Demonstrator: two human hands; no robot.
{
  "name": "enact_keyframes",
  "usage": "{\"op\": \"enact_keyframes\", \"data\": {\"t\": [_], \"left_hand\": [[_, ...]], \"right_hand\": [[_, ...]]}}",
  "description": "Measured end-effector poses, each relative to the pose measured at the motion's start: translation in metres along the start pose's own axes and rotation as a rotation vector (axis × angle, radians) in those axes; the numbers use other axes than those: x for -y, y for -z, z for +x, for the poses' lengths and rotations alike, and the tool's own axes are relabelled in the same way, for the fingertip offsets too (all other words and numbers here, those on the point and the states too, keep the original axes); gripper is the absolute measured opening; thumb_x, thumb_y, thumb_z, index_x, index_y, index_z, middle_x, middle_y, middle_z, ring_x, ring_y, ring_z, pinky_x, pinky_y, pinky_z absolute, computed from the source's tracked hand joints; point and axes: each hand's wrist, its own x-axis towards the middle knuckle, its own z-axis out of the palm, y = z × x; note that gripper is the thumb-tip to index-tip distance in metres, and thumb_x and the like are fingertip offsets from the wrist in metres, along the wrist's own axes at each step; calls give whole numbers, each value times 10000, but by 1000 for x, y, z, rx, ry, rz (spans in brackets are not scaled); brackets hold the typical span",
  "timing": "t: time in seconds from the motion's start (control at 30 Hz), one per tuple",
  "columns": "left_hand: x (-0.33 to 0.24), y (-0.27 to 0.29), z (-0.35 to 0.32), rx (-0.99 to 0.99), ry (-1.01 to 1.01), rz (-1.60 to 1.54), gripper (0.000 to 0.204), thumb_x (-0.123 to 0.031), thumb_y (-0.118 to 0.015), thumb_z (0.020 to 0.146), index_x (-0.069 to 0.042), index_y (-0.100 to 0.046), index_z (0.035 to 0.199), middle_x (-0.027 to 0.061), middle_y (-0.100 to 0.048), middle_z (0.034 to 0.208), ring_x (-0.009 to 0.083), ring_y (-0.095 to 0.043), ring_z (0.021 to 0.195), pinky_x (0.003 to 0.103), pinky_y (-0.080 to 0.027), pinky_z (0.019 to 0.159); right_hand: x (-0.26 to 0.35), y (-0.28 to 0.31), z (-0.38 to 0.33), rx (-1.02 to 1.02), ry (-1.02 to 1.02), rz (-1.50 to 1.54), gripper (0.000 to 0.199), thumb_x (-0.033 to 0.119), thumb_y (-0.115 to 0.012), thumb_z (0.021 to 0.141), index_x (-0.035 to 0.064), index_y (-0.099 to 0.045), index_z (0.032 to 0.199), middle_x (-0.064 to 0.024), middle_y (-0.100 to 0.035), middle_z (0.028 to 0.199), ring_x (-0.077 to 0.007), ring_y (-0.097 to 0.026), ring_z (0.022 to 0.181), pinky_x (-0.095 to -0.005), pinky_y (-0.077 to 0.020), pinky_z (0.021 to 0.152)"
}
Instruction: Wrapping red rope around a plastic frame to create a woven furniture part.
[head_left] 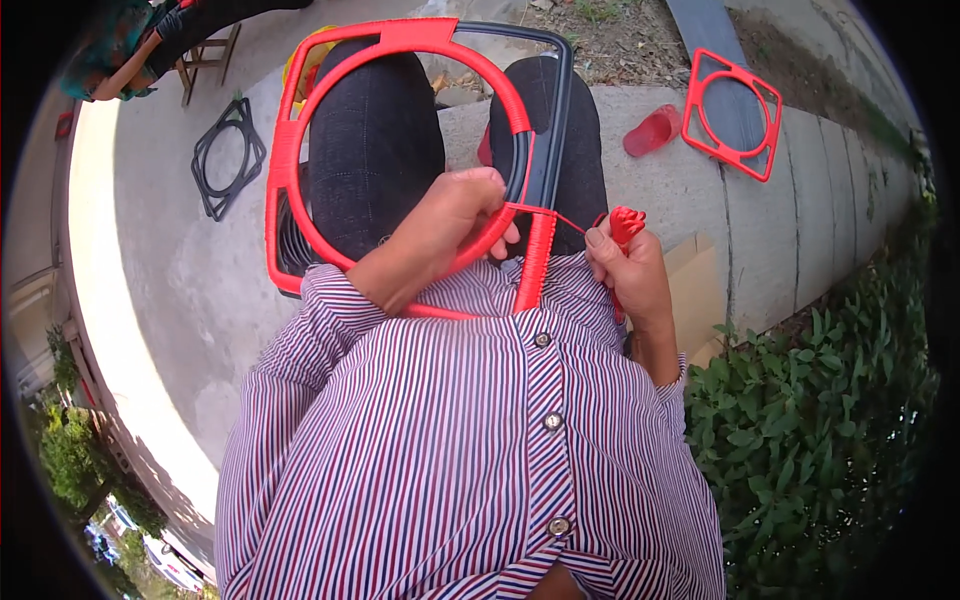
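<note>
Head view, the only one: the left hand (468, 212) is closed around the inner ring of a square frame (513, 105), which lies across the seated person's lap; part of the fingers pass behind the ring and are hidden, with fingertips showing past its right side. The right hand (632, 268), to the right of the left, grips a red cord bundle (627, 222) between thumb and fingers; the remaining fingers are partly concealed. A red strand (533, 210) runs between the hands, crossing the frame just beside the left hand. Red wrapping covers most of the frame, while bare dark rods (565, 100) show beyond the left hand, up and to the right. The frame's near edge is partly hidden by the left forearm. Dark curved lines through its left corner cannot be identified. Well left of the left hand, a dark frame (228, 160) lies on the paving. Beyond the right hand, to the upper right, stand a red frame (772, 135) and a red object (650, 132), possibly footwear. Cardboard (695, 285) beside the right forearm is partly covered. Far beyond the left hand, another person (125, 70) and a stool (212, 62) are cut off or obscured.
</note>
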Motion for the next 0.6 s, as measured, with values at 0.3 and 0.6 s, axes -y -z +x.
{"op": "enact_keyframes", "data": {"t": [0.3,0.6], "left_hand": [[3,9,-3,132,8,-137,87,-82,-566,879,-39,-517,820,150,-641,671,181,-611,492,256,-510,463],[-5,15,0,76,57,-182,93,-141,-553,898,-74,-521,843,111,-629,672,173,-607,507,259,-490,453]], "right_hand": [[-10,-9,-15,66,134,-177,262,130,-676,856,20,-509,687,27,-426,556,-52,-342,532,-258,-303,479],[-10,75,35,-258,76,190,100,59,-580,869,18,-612,955,-21,-548,837,-76,-502,721,-228,-406,608]]}}
